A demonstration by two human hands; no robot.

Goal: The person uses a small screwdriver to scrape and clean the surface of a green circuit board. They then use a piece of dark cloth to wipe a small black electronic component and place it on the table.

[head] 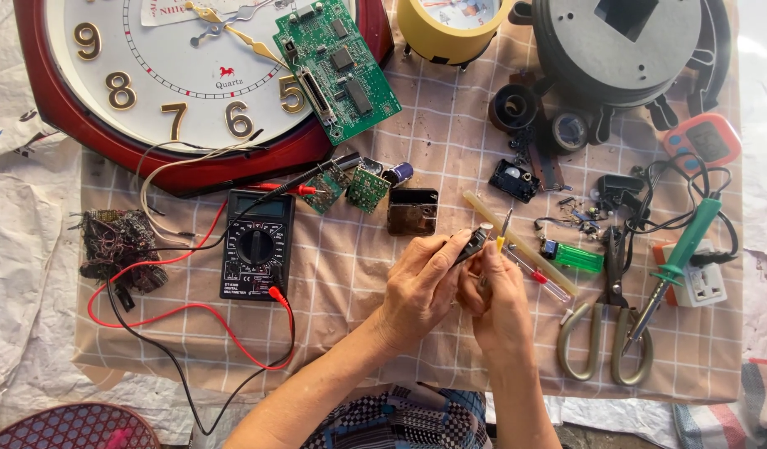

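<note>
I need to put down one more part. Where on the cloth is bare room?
Bare cloth lies below the multimeter, inside the red lead loop, and between that meter and the left hand. A strip also runs along the front edge, right of the pliers. The right side around the soldering iron is crowded.

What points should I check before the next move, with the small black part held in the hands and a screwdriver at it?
1. Left hand has a firm grip on the small black part: ok, fingers wrap it.
2. Right hand holds the yellow-handled screwdriver upright: ok.
3. Screwdriver tip seated in the part: cannot tell, the fingers hide it.
4. Soldering iron lies apart from both hands, at the right: ok.
5. Multimeter leads clear of the forearms: not ok, the red lead loops close to the left forearm.
6. Scissors closed and set aside: ok.
</note>
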